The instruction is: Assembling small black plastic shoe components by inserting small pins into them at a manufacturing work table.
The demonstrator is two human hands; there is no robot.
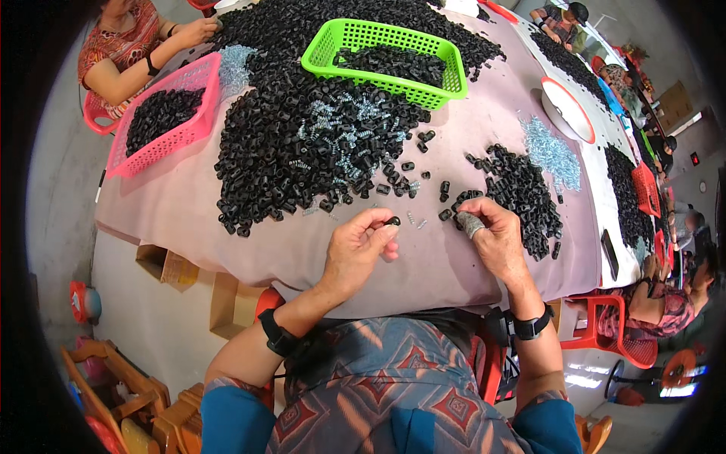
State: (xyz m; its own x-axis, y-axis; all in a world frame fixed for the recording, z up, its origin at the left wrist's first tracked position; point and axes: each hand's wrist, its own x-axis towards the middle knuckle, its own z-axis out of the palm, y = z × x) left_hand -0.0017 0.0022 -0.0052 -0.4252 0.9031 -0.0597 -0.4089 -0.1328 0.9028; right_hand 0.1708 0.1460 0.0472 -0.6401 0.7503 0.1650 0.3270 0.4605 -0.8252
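My left hand (361,248) pinches a small black plastic cap (393,221) between thumb and fingertips, just above the pinkish table cover (423,265). My right hand (490,236), with grey tape round one finger, rests on the cover with its fingertips at a few loose black caps (454,204). Two small silver springs (416,222) lie on the cover between my hands. A large heap of black caps mixed with springs (310,144) lies beyond my left hand. A smaller heap of caps (522,189) sits just past my right hand.
A green basket (386,57) and a pink basket (170,117), both holding black caps, stand farther back. A pile of springs (552,155) lies at right. Another person (128,49) works at far left; others sit along the right side. Cardboard boxes (227,299) stand under the table.
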